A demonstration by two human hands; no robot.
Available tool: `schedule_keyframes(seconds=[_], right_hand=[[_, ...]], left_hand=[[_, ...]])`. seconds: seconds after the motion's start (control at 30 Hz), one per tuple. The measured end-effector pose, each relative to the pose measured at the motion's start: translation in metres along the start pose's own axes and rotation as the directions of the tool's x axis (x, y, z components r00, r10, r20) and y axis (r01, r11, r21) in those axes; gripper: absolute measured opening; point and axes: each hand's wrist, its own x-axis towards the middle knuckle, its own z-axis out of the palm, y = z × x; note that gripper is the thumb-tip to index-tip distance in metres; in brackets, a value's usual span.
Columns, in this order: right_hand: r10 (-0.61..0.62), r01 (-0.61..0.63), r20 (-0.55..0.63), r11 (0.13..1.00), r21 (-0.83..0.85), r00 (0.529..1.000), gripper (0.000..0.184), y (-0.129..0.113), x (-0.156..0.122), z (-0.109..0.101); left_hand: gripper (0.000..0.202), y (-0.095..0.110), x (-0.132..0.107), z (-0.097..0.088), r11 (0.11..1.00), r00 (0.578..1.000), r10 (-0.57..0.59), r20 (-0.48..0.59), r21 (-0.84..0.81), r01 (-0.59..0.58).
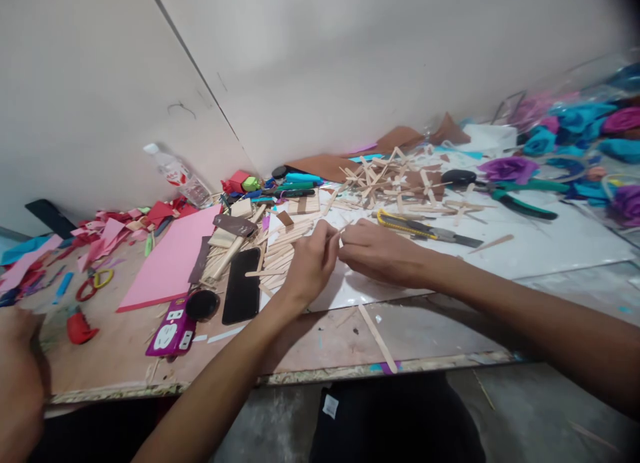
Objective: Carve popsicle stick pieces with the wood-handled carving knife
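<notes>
My left hand (pixel 316 255) and my right hand (pixel 377 253) meet over the white sheet (pixel 360 291), fingertips pinched close together. Between them shows a thin pale sliver, which looks like a craft stick (pixel 344 227); most of it is hidden by the fingers. Many loose craft sticks (pixel 283 253) lie beside my left hand, and a tangled heap of joined sticks (pixel 375 179) rises behind both hands. Just beyond my right hand rests a yellow and grey utility knife (pixel 430 231), its blade out to the right. A single craft stick (pixel 377 339) lies near the table's front edge.
A black phone (pixel 241 286), a purple case (pixel 173 329) and pink paper (pixel 173 256) lie left. Scissors (pixel 94 284) and a bottle (pixel 180 176) are farther left. Green-handled pliers (pixel 530 197) and paper flowers (pixel 510 169) lie right. Another person's hand (pixel 17 356) is at the left edge.
</notes>
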Motion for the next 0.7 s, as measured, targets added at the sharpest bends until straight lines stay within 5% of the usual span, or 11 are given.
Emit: schedule_keyframes(seconds=[0.13,0.23,0.4,0.53,0.6,0.67,0.7], right_hand=[[-0.281,0.263,-0.095,0.950,-0.167,0.955,0.035,0.001,-0.001,-0.011],[-0.363,0.342,-0.052,0.909,-0.237,0.930,0.034,-0.010,0.000,-0.018],[-0.432,0.435,-0.111,0.900,0.005,0.895,0.027,-0.060,0.009,-0.019],[-0.302,0.329,-0.250,0.941,0.077,0.920,0.016,-0.056,0.011,-0.015],[-0.048,0.116,-0.434,0.985,0.130,0.899,0.009,-0.030,0.006,-0.015],[0.193,-0.110,-0.430,0.971,0.210,0.882,0.015,-0.003,-0.001,-0.014],[0.219,-0.135,-0.432,0.967,0.217,0.875,0.021,0.007,-0.004,-0.013]], left_hand=[[0.010,0.003,0.001,-0.004,0.992,0.998,0.007,0.067,-0.124,0.001],[0.012,-0.002,0.002,-0.002,0.982,0.995,-0.023,0.102,-0.183,0.041],[0.018,-0.025,0.012,-0.014,0.968,0.991,-0.136,0.008,-0.214,0.135],[0.019,-0.029,0.016,-0.019,0.950,0.982,-0.184,-0.051,-0.265,0.164],[0.020,-0.023,0.014,-0.012,0.943,0.986,-0.167,-0.026,-0.295,0.152],[0.023,-0.016,0.012,-0.002,0.931,0.986,-0.165,0.006,-0.330,0.158],[0.025,-0.013,0.010,0.001,0.923,0.985,-0.172,0.015,-0.347,0.166]])
